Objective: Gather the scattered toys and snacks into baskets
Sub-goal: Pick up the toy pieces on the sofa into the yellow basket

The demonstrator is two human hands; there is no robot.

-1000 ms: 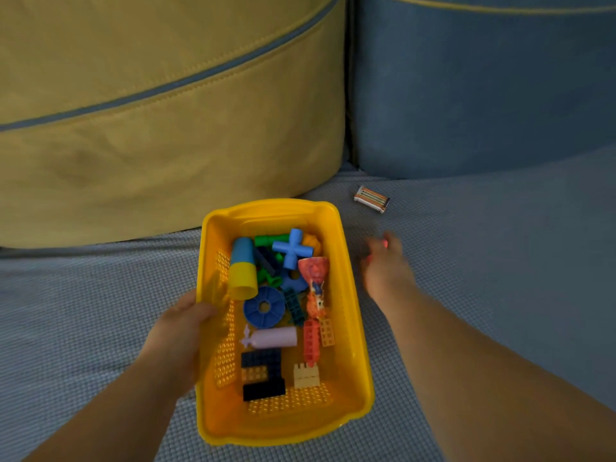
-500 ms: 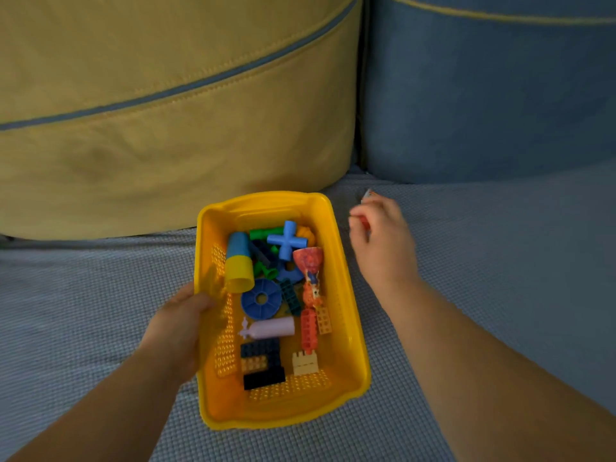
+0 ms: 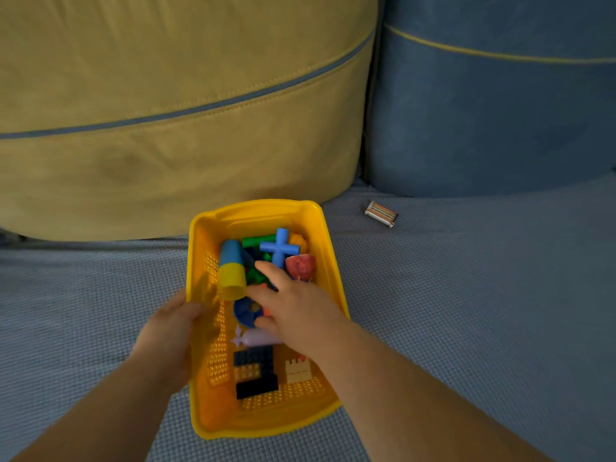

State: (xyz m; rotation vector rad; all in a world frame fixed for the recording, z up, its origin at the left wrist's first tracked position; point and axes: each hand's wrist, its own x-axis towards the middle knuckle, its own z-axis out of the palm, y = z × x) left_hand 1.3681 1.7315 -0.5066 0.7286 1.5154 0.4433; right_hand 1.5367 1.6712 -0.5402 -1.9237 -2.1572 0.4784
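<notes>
Head view: yellow basket (image 3: 333, 261) rests on the sofa seat (image 3: 466, 311) and contains mixed toy blocks. Left grip (image 3: 170, 328) clamps the basket's left rim, thumb over the edge. Right grip (image 3: 296, 311) hovers over the basket interior, fingers spread above the toys, the blue cross (image 3: 279, 246) just beyond its fingertips and the blue-yellow cylinder (image 3: 231, 268) to its left. Striped snack packet (image 3: 381, 213) lies on the seat, beyond and right of the right grip, apart from the basket.

Readable text: none is showing.
Striped packet (image 3: 381, 213): print is appearing too small to read.
Yellow basket (image 3: 260, 208): no lettering is showing.
</notes>
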